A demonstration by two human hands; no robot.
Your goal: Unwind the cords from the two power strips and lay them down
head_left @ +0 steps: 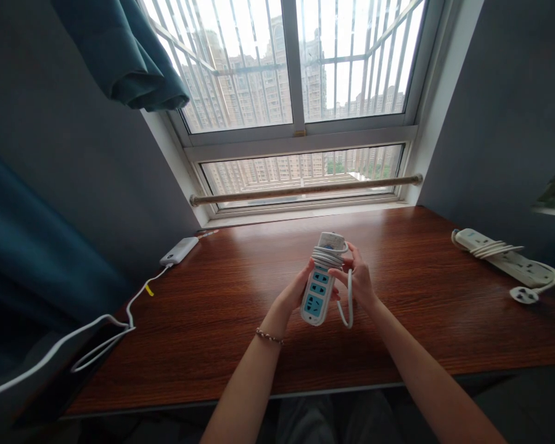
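A white power strip (317, 296) with blue sockets is held up over the wooden table, tilted, its sockets facing me. White cord (328, 256) is wound several times around its upper part, and a loose loop of it hangs at the right. My left hand (296, 291), with a beaded bracelet at the wrist, is closed around the strip's left side. My right hand (358, 277) is at the strip's right side, fingers bent around the cord near the windings. Its fingertips are partly hidden behind the cord and strip.
A second white power strip (502, 256), cord wound around it and plug beside it, lies on the table (240, 345) at the right. At the left edge lies a white power adapter (179, 251) with a trailing cable. A barred window (300, 129) stands behind; curtains hang at left.
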